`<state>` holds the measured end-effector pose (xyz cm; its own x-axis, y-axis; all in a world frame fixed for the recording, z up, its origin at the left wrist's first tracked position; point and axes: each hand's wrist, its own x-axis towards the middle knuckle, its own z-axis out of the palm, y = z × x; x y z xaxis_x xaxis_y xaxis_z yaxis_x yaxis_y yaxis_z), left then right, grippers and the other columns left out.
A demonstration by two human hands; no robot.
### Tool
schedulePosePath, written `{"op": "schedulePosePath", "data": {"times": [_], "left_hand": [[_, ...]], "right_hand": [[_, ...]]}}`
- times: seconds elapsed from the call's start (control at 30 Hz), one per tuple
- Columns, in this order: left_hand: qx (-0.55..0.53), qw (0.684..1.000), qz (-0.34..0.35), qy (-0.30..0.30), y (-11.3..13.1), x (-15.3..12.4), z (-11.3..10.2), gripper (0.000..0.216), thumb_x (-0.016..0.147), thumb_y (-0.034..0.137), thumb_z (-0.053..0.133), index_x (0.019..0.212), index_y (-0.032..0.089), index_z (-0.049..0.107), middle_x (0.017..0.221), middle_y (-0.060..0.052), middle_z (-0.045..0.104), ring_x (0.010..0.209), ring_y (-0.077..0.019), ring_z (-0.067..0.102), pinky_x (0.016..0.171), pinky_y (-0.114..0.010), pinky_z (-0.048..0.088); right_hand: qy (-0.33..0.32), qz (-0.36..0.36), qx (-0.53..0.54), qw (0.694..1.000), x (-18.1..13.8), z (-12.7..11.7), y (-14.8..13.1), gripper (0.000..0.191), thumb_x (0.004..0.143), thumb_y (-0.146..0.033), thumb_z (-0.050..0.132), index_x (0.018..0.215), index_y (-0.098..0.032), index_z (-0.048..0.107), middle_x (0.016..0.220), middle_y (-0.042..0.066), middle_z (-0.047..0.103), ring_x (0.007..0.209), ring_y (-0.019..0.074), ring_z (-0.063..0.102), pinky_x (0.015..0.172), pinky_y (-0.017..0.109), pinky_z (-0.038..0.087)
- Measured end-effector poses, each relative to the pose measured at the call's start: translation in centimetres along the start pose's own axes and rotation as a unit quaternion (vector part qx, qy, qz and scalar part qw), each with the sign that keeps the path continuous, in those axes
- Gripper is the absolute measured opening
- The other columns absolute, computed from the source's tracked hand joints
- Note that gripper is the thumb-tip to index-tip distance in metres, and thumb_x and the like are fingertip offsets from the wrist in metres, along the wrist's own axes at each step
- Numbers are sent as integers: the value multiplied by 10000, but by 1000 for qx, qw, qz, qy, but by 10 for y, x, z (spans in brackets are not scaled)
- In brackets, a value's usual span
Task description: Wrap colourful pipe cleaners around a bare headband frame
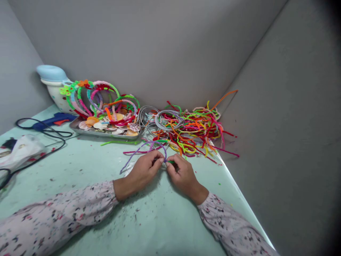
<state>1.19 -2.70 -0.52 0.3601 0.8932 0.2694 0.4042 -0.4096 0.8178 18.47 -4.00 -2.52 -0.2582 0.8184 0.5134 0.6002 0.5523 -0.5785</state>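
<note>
My left hand (145, 170) and my right hand (183, 173) meet over the pale green table (149, 220), fingertips pinched together. Between them runs a purple pipe cleaner (138, 151) that arches up from my fingers and trails off to the left. A short green piece (171, 162) shows at my right fingertips. Just beyond my hands lies a tangled heap of coloured pipe cleaners (195, 131) with a few grey wire hoops (163, 121).
A metal tray (80, 131) holds shells and several pipe-cleaner-wrapped headbands (98, 99). A blue glue gun (52, 119) with a black cord (42, 135), a white plastic bag (21, 149) and a white jar with a blue lid (53, 83) sit at the left. Grey walls enclose the corner.
</note>
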Motion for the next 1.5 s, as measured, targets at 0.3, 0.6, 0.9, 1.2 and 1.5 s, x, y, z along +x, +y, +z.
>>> {"op": "schedulePosePath", "data": {"times": [0.3,0.6,0.9,1.2,1.5], "left_hand": [[23,1000,-6,-3,2,0,0,102,831,201,484,833,167,580,732,-4,610,642,-138,527,587,-242,390],[29,999,-15,-6,1,-1,0,92,818,199,473,765,172,543,657,19,555,604,-131,487,563,-246,349],[23,999,-22,-16,-2,0,1,77,818,199,469,769,173,523,670,26,538,616,-127,473,565,-248,330],[6,999,-26,-22,-2,0,1,110,848,245,466,798,172,533,664,29,531,598,-124,459,559,-251,324],[6,1000,-27,-12,-1,-1,1,73,805,188,472,746,172,512,643,35,513,587,-117,446,544,-244,316]], "right_hand": [[-4,6,-2,1000,0,-1,-2,57,855,-196,512,866,-193,568,791,24,579,740,165,545,653,273,412],[-14,-6,-12,1000,-1,0,-2,52,864,-212,501,871,-199,551,794,28,564,744,169,532,662,280,409],[-13,-14,-9,1000,-1,0,-1,55,849,-190,509,874,-184,558,790,22,554,727,156,526,660,271,411],[-3,-3,-20,1000,-2,0,-2,60,866,-218,505,854,-185,553,785,23,561,738,159,532,660,268,400],[-8,-24,-28,999,-2,1,-2,60,862,-213,502,858,-186,556,774,25,558,731,163,531,656,272,403]]}}
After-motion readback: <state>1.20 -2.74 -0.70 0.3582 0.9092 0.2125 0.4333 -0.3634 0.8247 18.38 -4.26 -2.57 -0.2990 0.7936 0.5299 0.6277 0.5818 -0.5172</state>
